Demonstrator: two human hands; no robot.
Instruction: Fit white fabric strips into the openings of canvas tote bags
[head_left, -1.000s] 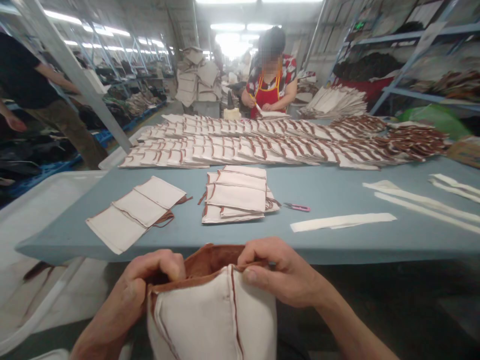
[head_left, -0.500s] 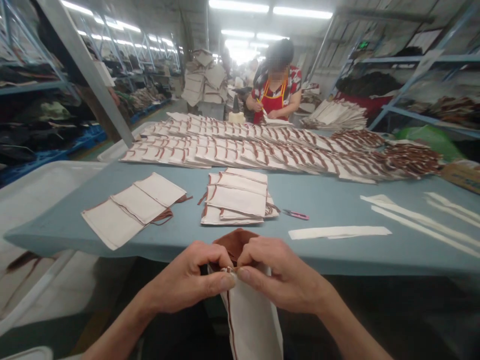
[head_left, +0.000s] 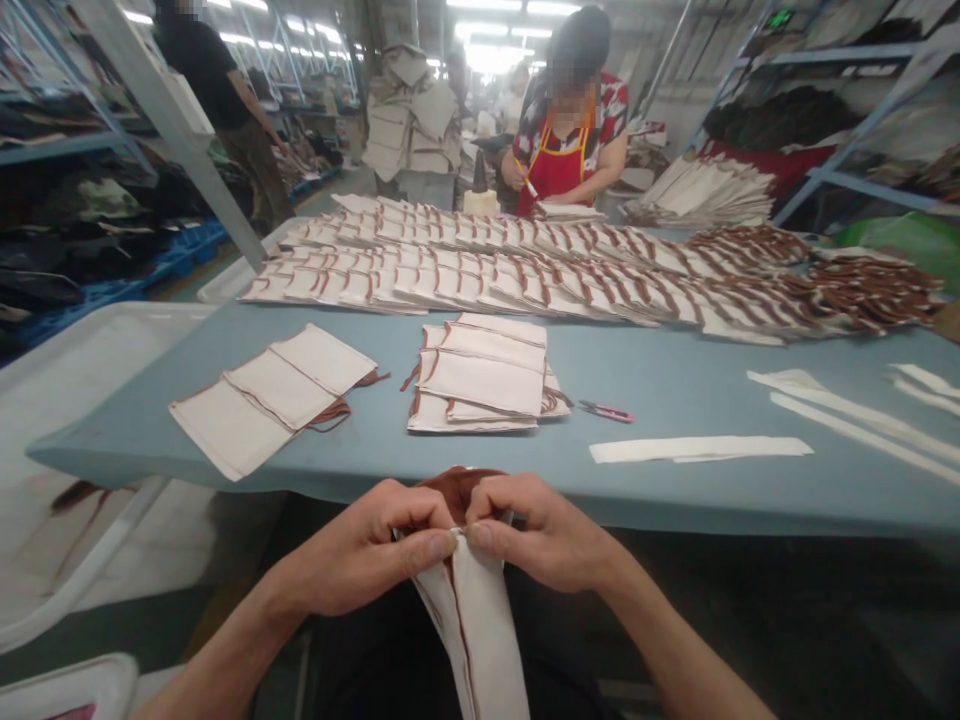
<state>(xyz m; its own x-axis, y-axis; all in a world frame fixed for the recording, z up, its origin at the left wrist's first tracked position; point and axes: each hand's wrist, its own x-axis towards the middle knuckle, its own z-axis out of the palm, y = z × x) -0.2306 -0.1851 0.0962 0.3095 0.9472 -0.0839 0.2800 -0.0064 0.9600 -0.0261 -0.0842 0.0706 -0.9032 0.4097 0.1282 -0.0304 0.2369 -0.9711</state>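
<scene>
A cream fabric piece with brown edging [head_left: 487,620] hangs down in front of me, below the table's front edge. My left hand [head_left: 390,545] pinches its upper edge between thumb and forefinger. Right beside it, my right hand [head_left: 536,530] pinches the same edge, thumb close to the left thumb. Brown cloth [head_left: 461,485] shows behind the fingers at the top of the piece. What lies exactly between the fingertips is too small to make out. On the table ahead sit a small stack of similar cream pieces [head_left: 484,375] and a single one [head_left: 274,400] to its left.
Thread snips with pink handles [head_left: 607,411] lie right of the stack, near cream strips [head_left: 701,450]. Long rows of overlapping cream pieces [head_left: 450,275] cover the table's far side. Across it a person in a red apron [head_left: 562,165] works. White bins [head_left: 97,370] stand at left.
My view has tilted down slightly. Both hands keep their pinch, while the hanging fabric has turned and looks narrower. At back left, another person has come further into view.
</scene>
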